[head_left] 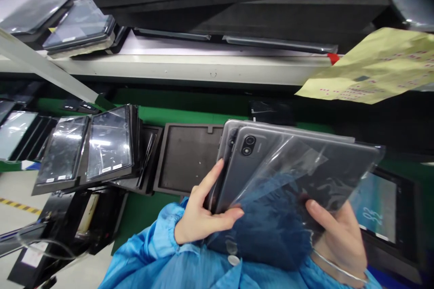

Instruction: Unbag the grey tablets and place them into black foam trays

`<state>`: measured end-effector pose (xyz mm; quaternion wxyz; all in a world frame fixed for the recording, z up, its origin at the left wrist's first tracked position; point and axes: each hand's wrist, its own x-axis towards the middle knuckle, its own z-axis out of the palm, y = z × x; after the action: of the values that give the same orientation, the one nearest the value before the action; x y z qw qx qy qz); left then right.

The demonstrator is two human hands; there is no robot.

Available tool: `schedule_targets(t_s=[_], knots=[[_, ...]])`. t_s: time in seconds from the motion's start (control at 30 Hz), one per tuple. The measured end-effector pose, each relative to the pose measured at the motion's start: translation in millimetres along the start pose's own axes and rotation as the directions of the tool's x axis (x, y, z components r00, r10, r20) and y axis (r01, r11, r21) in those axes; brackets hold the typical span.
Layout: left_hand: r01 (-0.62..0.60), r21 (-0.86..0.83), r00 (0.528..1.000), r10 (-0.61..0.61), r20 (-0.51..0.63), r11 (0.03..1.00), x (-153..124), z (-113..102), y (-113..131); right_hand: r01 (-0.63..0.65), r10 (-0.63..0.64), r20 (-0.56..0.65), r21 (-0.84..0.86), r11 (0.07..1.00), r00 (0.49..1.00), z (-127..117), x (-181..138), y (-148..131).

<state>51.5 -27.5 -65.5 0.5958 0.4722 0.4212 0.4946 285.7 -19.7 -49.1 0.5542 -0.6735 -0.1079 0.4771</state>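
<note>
- My left hand (200,216) grips the left edge of a grey tablet (257,162), thumb laid across its back, index finger stretched up along the side.
- My right hand (335,230) closes on the lower right, pinching a clear film (298,171) that lies loose and creased over the tablet back.
- The tablet sits centre frame, tilted, camera lens toward the upper left, raised above the green surface (196,115).
- Step in hand, as I judge it: handling the film on the tablet back. Whether it is coming off or going on, I cannot tell.
- The next move calls for a firm left-hand hold while the right draws the film evenly, without touching the lens.
- A second tablet edge appears to lie behind the first; I cannot confirm whether I hold one unit or two.
- An empty dark tray (186,158) lies just behind my left hand; bagged screens (108,144) lean at centre left.
- My lower fingers are hidden behind the film and my blue sleeve (152,253).
- The yellow sheet (373,67) at upper right carries print too small to read; the right-hand screen is cut off.
</note>
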Motion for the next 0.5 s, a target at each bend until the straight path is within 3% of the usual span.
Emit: schedule_targets(t_s=[0.17, 0.27, 0.33, 0.43, 0.5], knots=[[0.049, 0.046, 0.999, -0.049, 0.013, 0.998, -1.2, 2.2, 5.0, 0.065, -0.065, 0.016, -0.024, 0.998, 0.998, 6.1, -14.3, -2.4], [-0.001, 0.053, 0.997, -0.003, 0.075, 0.999, 3.3, -0.9, 7.9, 0.119, -0.119, 0.033, -0.017, 0.993, 0.992, 6.2, -15.1, -1.7], [-0.053, 0.056, 0.991, 0.046, 0.127, 0.997, 11.3, -5.9, 6.0, 0.236, -0.237, 0.056, 0.01, 0.972, 0.97, 5.0, -7.9, 0.8], [-0.026, 0.152, 0.993, 0.007, 0.119, 0.988, 30.6, -14.2, -7.0, 0.53, -0.522, 0.147, -0.019, 0.848, 0.84, 5.8, 8.2, 6.2], [-0.044, 0.202, 0.997, 0.029, 0.076, 0.978, 45.5, -18.3, -20.4, 0.64, -0.614, 0.279, -0.001, 0.768, 0.738, 10.7, 16.9, 9.1]])
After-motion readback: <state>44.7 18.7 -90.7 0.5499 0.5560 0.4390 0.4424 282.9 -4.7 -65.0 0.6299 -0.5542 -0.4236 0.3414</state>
